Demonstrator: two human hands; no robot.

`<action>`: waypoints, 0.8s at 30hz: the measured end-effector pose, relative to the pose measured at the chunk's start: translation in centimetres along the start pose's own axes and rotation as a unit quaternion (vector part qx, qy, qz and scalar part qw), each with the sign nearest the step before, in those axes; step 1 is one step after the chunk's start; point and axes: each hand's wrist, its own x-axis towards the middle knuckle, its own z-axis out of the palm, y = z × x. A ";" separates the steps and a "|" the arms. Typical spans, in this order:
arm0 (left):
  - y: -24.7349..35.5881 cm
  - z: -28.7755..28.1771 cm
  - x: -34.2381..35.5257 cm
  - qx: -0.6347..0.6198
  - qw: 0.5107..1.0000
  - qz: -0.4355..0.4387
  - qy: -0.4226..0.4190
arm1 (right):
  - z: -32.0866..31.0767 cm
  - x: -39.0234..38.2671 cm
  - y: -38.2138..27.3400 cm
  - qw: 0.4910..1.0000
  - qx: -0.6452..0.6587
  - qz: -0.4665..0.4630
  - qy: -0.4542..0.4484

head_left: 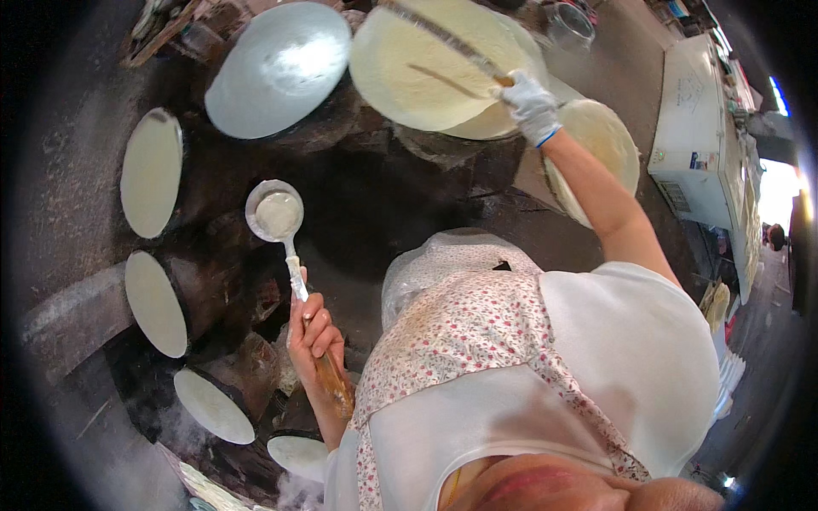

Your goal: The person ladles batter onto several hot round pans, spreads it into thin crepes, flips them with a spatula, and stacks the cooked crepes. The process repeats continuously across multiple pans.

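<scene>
My left hand is closed around the wooden handle of a ladle. Whitish batter lies in the ladle's bowl, held over the dark ground between the griddles. My right hand, in a white glove, grips the end of a long, narrow flat stick. That stick reaches up and left across a large, pale-yellow round flatbread, casting a shadow on it; whether it touches is hard to tell. Left of this flatbread is a bare, shiny grey round griddle.
Along the left curve several round griddles with pale tops, among them one griddle and another. Steam rises at lower left. More round flatbread lies beneath my right forearm. A white chest-like appliance stands at right, a clear container at the top.
</scene>
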 end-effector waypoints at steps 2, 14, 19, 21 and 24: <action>0.3 -1.1 -0.1 -0.016 1.000 0.008 -0.003 | 0.9 -1.1 -3.5 0.999 0.010 -0.008 -0.035; 0.0 -0.1 -0.1 -0.052 0.998 -0.019 -0.009 | 3.7 1.4 -6.8 0.990 0.079 0.070 -0.093; -0.1 0.4 -0.1 -0.013 0.999 0.011 0.028 | 3.1 3.9 -6.0 0.962 0.255 0.100 0.004; -0.2 0.5 -0.2 0.010 0.999 0.025 0.037 | 3.2 6.8 -5.3 0.936 0.282 0.209 0.036; -0.7 1.2 -0.1 0.001 0.998 0.029 0.056 | 6.9 13.0 1.2 0.952 0.068 0.279 -0.107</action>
